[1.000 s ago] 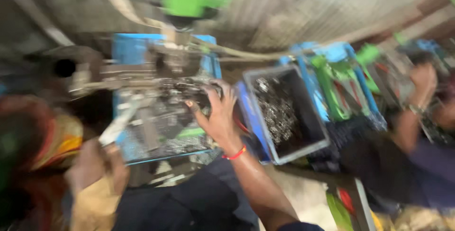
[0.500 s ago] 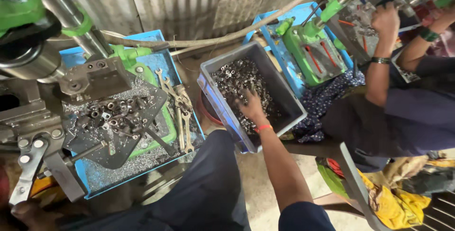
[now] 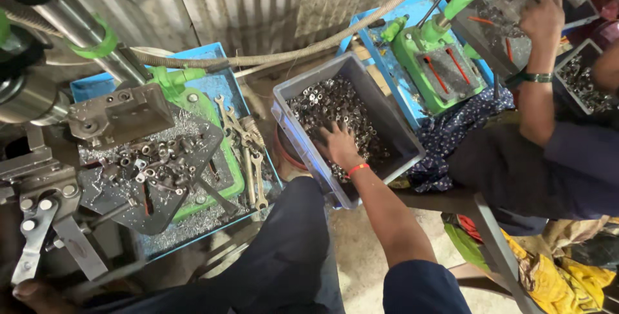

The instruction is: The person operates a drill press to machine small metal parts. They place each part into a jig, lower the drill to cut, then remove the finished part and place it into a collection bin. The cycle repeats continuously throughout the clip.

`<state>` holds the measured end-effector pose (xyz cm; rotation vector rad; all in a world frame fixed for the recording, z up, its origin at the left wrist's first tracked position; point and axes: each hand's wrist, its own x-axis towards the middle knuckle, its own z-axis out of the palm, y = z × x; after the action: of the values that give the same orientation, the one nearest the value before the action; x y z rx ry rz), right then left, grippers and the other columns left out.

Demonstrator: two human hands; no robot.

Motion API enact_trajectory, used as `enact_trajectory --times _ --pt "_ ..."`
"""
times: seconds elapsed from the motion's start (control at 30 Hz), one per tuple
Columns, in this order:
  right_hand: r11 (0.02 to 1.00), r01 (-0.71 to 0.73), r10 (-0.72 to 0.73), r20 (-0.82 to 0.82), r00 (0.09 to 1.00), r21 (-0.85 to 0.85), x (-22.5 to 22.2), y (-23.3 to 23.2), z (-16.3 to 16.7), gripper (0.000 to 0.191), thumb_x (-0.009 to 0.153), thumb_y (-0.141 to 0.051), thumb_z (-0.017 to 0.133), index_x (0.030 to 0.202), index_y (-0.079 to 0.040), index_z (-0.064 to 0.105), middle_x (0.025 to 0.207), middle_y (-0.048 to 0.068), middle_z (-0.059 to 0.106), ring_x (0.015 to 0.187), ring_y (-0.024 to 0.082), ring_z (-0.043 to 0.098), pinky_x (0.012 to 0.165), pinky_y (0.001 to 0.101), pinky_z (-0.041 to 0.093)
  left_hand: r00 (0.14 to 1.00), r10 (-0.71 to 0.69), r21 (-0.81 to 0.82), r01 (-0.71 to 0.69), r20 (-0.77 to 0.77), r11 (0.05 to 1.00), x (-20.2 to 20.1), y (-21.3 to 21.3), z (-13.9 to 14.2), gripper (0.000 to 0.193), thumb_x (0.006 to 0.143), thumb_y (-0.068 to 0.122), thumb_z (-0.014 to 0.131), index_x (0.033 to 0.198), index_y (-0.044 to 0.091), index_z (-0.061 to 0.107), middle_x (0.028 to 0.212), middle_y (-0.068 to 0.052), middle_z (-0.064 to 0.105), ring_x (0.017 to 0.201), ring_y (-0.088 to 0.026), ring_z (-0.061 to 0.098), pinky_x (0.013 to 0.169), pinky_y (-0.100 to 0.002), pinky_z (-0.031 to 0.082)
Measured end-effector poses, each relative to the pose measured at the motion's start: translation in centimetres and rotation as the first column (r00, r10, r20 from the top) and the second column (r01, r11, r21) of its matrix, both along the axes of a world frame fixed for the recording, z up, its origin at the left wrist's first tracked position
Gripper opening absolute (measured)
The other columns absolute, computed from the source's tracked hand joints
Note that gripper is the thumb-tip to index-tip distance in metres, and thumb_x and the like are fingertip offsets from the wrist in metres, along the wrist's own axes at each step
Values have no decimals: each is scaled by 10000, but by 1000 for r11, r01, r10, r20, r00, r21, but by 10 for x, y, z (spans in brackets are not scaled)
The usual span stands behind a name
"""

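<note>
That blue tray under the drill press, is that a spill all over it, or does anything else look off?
Yes: silvery metal shavings lie strewn across the blue tray, around the loose spanners. Small metal rings sit scattered on the dark plate. By contrast, the grey bin where the right hand digs keeps its parts inside.

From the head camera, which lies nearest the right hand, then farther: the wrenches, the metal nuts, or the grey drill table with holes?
1. Metal nuts: in the grey bin, under the right hand.
2. Wrenches: to its left, on the blue tray.
3. Drill table: farthest left.
</note>
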<state>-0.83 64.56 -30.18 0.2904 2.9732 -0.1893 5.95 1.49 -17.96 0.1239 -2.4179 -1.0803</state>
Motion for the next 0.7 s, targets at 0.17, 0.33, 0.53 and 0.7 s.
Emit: enact_trajectory --times 0.17,0.33,0.53,0.7 --pt "997 -65 65 -1 998 -33 4 7 -11 489 941 -426 639 1378 -219 575 1531 186 450 1357 542 407 1037 730 349 1000 -3 -14 3 -4 1000 5 -1 3 408 1140 368 547 1142 -37 598 919 -208 675 844 -305 697 786 -378 555" --pt "967 -219 223 13 975 -133 14 29 -11 604 847 -349 706 1419 -217 564 1519 238 489 1336 467 505 1148 570 421 1000 -2 -36 1 -10 999 2 1 8 412 1141 378 558 1140 -33 593 910 -210 672 838 -315 695 780 -389 559" --pt "967 -181 229 302 925 -177 15 32 4 920 710 -341 804 1543 -244 427 1567 365 256 1398 527 363 1168 577 340 1000 9 -42 -9 -1 999 2 2 11 418 1142 389 572 1137 -28 587 900 -213 667 832 -327 693 772 -402 564" --pt "935 -354 350 236 906 -26 27 27 4 932 682 -293 810 1539 -198 456 1631 378 154 1458 563 273 1173 650 264 999 24 -56 -23 25 998 6 7 21 424 1144 399 584 1134 -25 582 891 -216 663 826 -337 691 765 -413 567"
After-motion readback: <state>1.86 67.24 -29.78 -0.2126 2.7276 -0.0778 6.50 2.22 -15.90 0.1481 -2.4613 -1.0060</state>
